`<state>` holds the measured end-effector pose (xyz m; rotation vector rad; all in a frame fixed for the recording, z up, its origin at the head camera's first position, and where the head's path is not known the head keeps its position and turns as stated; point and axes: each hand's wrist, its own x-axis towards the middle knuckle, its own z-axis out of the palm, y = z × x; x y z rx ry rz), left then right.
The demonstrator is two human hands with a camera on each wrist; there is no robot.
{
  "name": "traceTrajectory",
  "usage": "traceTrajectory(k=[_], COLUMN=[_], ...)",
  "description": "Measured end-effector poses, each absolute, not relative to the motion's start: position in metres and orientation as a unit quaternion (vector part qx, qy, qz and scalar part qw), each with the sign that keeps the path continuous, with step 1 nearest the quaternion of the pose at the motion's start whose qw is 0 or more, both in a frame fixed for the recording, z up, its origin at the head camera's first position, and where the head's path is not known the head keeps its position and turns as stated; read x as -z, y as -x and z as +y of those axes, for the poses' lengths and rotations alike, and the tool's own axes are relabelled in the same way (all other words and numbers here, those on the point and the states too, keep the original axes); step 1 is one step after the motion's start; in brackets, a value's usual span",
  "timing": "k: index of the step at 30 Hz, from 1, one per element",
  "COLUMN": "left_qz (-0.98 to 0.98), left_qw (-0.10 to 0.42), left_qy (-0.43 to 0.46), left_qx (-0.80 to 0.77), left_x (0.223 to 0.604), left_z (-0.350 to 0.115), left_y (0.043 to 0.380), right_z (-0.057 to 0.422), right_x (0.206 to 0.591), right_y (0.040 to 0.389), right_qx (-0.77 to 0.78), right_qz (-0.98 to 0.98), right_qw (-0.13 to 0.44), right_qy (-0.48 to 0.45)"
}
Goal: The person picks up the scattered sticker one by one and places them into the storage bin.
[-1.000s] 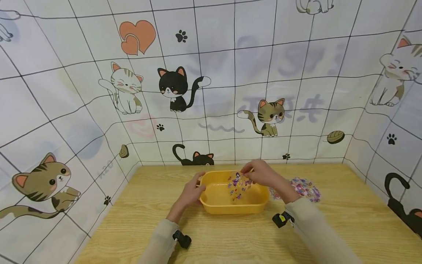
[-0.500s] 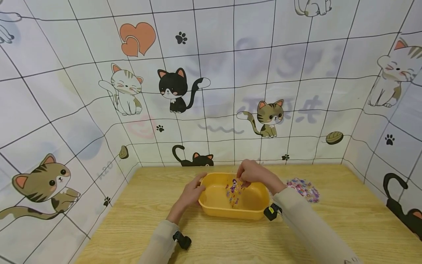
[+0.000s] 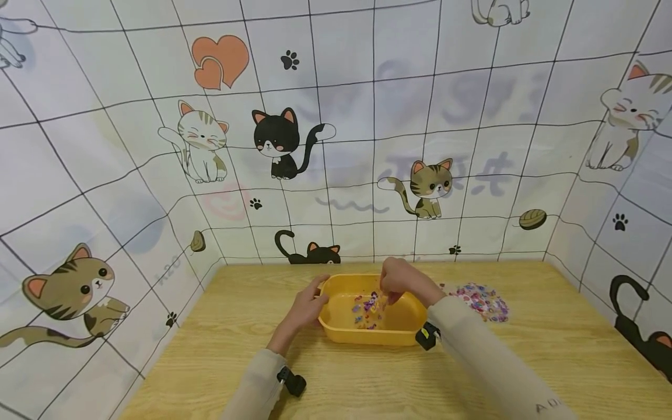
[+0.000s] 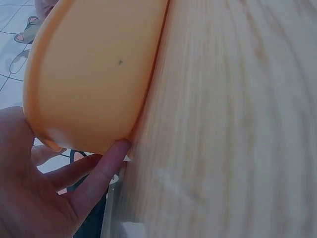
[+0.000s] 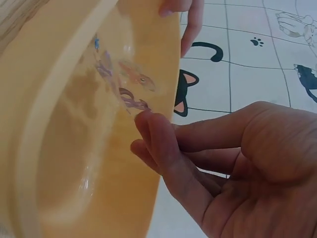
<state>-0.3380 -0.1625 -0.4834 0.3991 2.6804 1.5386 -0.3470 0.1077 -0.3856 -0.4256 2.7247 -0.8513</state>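
Note:
A yellow plastic basin (image 3: 362,336) stands on the wooden table. My left hand (image 3: 306,307) holds its left end, thumb by the rim; in the left wrist view, a fingertip (image 4: 118,148) touches the lower edge of the wall. Over the basin, my right hand (image 3: 403,281) pinches what looks like a clear sheet (image 3: 371,304) with small purple, blue and orange prints. The sheet reaches down inside the basin. In the right wrist view, thumb and fingertips (image 5: 161,131) meet at the sheet's edge; the far end is blurred, so contact with the bottom cannot be told.
A flat heap of small colourful printed pieces (image 3: 483,302) lies on the table (image 3: 252,326) right of the basin, partly behind the right forearm. A cat-patterned wall covering (image 3: 346,227) closes off the back and both sides. Each wrist carries a small black camera (image 3: 291,382).
My right hand has moved slightly left and the printed sheet has sunk lower into the basin. My left hand keeps its place at the left end.

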Motion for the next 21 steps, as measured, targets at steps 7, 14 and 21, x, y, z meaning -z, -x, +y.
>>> traceTrajectory(k=[7, 14, 21], left_qz=[0.861, 0.865, 0.872], left_qw=[0.015, 0.014, -0.003], left_qy=[-0.124, -0.123, -0.129], left_qx=[-0.493, -0.486, -0.471], left_x=[0.485, 0.485, 0.486], left_z=[-0.163, -0.162, -0.161], left_y=[0.338, 0.338, 0.338], right_z=[0.100, 0.096, 0.099], right_x=[0.390, 0.399, 0.408], right_y=[0.352, 0.359, 0.360], right_qx=[0.240, 0.187, 0.195], right_qz=[0.951, 0.961, 0.958], right_qw=[0.165, 0.192, 0.201], right_qy=[0.101, 0.066, 0.059])
